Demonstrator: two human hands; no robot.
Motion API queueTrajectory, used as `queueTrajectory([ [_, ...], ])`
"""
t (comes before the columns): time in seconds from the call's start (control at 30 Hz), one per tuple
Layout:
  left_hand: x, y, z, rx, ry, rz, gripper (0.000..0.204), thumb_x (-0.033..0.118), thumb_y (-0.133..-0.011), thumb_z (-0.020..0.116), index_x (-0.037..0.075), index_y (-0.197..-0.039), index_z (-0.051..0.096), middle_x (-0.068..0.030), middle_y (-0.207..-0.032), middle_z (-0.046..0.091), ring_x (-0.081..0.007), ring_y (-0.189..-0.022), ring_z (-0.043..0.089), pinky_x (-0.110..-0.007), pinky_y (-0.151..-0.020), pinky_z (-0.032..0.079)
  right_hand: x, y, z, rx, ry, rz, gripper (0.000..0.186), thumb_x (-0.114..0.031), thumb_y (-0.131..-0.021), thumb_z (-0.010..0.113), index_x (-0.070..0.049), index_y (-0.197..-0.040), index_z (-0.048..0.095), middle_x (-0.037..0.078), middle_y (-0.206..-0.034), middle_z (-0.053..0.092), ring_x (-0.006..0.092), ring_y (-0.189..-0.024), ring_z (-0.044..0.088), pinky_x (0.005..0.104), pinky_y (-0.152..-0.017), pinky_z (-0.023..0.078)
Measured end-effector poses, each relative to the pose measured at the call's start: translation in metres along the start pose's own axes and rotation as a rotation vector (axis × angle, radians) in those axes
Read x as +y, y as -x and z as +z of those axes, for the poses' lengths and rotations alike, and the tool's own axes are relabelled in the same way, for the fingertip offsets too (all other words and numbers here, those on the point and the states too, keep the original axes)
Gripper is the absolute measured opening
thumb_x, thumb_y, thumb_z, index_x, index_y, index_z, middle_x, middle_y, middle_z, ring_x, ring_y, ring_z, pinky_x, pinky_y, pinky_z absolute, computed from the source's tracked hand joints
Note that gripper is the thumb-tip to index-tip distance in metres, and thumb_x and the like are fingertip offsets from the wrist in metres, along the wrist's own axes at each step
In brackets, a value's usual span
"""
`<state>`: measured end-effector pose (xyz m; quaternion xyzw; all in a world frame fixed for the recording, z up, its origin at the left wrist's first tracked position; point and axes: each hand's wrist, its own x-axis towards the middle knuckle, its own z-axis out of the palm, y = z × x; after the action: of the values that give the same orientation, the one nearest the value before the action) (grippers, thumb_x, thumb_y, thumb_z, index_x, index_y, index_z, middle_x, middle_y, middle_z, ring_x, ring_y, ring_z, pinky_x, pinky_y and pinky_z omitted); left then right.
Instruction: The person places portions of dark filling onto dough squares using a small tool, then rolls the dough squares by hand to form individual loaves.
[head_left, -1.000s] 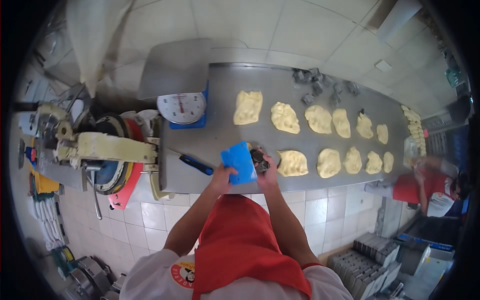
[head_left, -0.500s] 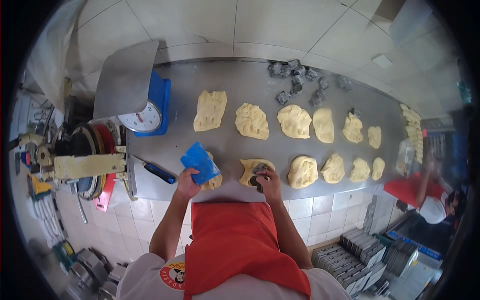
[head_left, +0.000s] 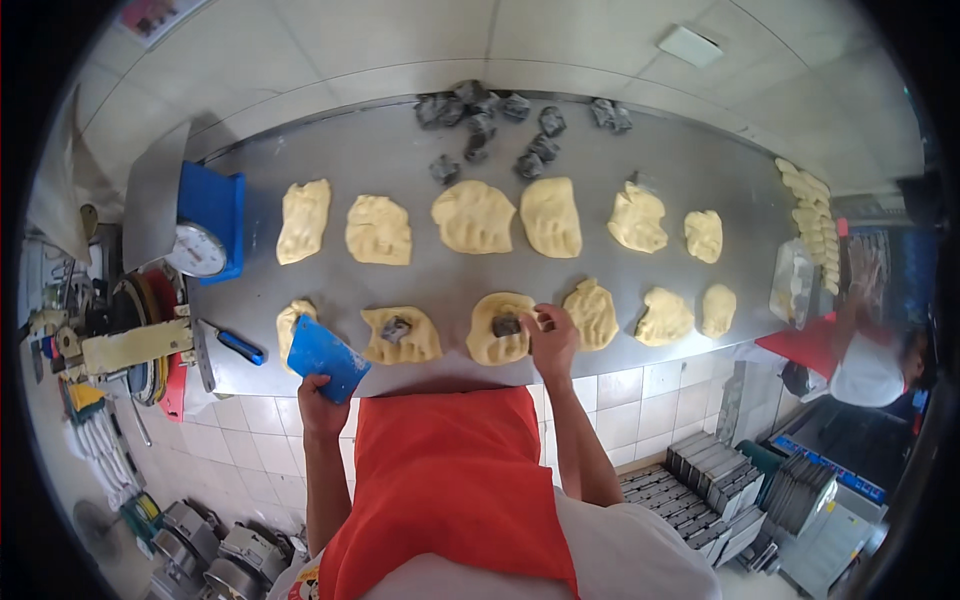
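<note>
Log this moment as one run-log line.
left hand: holds blue scraper | right hand: beside dark lump on dough | second lump: on neighbouring dough | scale: on table

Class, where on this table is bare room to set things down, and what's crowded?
Bare: the strip between the back dough row and the front dough row, and the back-left patch between the blue scale and the dark lumps. Crowded: among the lumps and along the front row.

no lettering or number can be read. the marks on the scale's dial are too small; the round badge is cut by the lower edge; the pinkish sheet, upper left, is blurred.
</note>
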<state>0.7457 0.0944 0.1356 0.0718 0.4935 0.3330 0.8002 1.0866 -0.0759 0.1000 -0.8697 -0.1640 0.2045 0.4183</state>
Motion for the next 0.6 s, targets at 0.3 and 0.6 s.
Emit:
queueTrajectory([
  [0.3,-0.058,-0.006,0.075,-0.053,-0.165,-0.044,0.044,0.003,-0.074,0.05,-0.003,-0.117,0.055,-0.0151,-0.113,0.064,-0.0315,-0.106,0.063,-0.046,-0.098,0.05,0.038,-0.091,-0.052,0.29,0.542,-0.338,0.039,-0.025,-0.081,0.075,-0.011,-0.115,0.061,0.012,-0.11,0.056,0.0356,-0.106,0.05,0.0466,-0.087,0.041],
  [0.6,-0.064,-0.045,0.128,-0.103,-0.806,0.028,0.026,-0.003,-0.073,0.053,-0.002,-0.097,0.063,-0.0044,-0.087,0.064,-0.0146,-0.076,0.059,-0.029,-0.073,0.048,-0.07,-0.236,0.06,0.084,0.304,-0.459,0.064,-0.036,-0.076,0.077,-0.026,-0.135,0.054,0.026,-0.142,0.036,0.0458,-0.126,0.041,0.0508,-0.103,0.039],
])
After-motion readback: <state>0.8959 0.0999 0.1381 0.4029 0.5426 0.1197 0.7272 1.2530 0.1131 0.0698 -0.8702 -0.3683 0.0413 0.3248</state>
